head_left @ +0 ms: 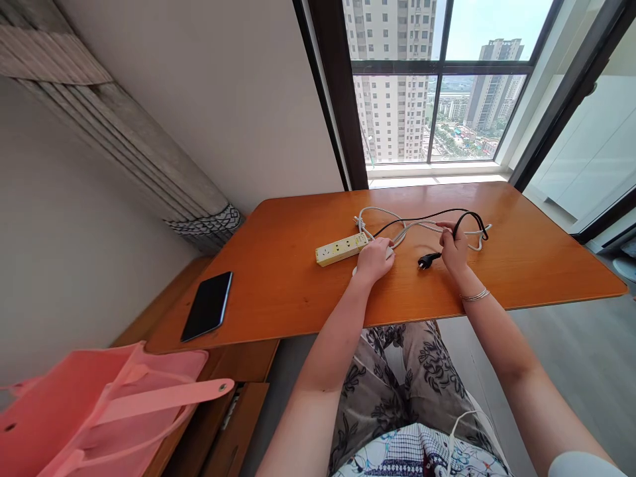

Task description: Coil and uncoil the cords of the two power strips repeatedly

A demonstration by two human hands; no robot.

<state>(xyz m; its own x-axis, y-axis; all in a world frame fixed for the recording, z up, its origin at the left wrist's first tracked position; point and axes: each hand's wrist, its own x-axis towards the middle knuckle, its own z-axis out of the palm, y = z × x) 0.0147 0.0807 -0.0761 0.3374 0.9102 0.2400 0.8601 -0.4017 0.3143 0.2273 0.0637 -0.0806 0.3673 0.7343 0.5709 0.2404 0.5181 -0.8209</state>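
Observation:
My left hand [375,261] is closed on a small white object [390,252], mostly covered by the fingers, so its kind is unclear. Right beside that hand lies a cream power strip [342,250] with several sockets, set at a slant on the table. A looped white cable [381,209] spreads behind it. My right hand [454,252] grips a black power cord [470,213], which arcs over the white cable. The cord's black plug [428,260], prongs showing, lies just left of the right hand.
The orange-brown wooden table [283,285] ends close to my lap. A black tablet [207,306] lies at its left side. A pink bag [99,411] stands at the lower left, by a wooden drawer unit [243,417]. Beyond the table is a window [437,67].

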